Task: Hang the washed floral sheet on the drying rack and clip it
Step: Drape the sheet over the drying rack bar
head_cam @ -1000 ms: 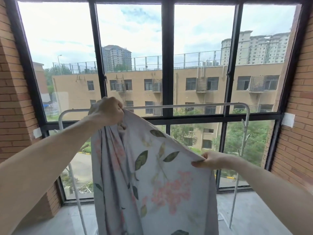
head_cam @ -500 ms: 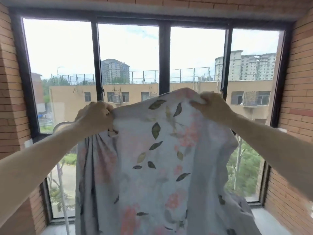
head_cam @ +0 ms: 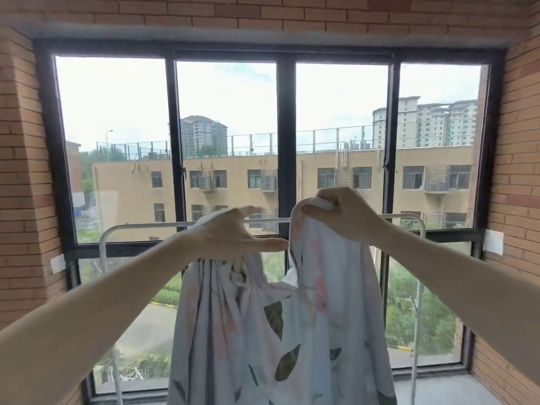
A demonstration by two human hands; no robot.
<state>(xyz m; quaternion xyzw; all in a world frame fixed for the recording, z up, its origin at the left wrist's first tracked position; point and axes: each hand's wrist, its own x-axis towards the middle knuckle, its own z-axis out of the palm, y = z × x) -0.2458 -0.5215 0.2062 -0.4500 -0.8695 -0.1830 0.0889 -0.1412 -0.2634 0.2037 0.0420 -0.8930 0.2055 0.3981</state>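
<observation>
The floral sheet (head_cam: 292,331), white with pink flowers and green leaves, hangs in front of me in long folds. My left hand (head_cam: 230,235) holds a bunched part of it under the palm, with thumb and forefinger stretched out. My right hand (head_cam: 342,217) pinches a folded top edge a little higher. Both hands are at the height of the top rail of the white drying rack (head_cam: 140,225), which stands right behind the sheet. Whether the cloth touches the rail is hidden. No clips are in view.
The rack stands close in front of a large black-framed window (head_cam: 285,141). Brick walls (head_cam: 520,171) close in on both sides. The rack's right post (head_cam: 418,302) runs down to the floor beside the sheet.
My hands have come closer together and down to the rack's top rail. The sheet, spread wide between them before, now hangs bunched and narrower.
</observation>
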